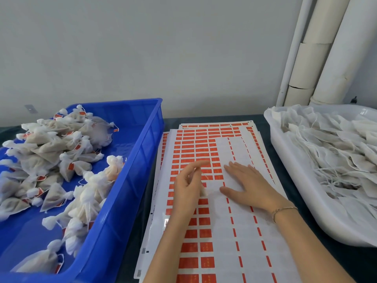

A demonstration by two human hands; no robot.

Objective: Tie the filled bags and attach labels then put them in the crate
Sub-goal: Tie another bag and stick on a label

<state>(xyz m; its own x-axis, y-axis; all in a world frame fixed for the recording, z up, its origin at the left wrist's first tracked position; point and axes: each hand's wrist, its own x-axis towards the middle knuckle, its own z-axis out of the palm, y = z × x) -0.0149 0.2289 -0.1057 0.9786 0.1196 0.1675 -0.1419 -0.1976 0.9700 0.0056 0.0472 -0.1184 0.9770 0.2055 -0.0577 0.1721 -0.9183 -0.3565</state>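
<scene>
Plenty done: tied, orange-tagged white mesh bags [51, 148] heap the blue plastic crate [142, 152] at nine o'clock. Plenty left: untied bags [336, 150] fill the white tray [295, 190] at three. My right hand [251, 184] lies on the orange label sheet [244, 252], fingers wide and flat. My left hand [187, 188] is blurred, so I can't tell its grip.

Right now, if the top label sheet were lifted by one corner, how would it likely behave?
Probably floppy: the label sheet looks paper-thin. Likely light. It may slide on the stacked sheets beneath, which is perhaps why the right hand rests flat on it.
</scene>
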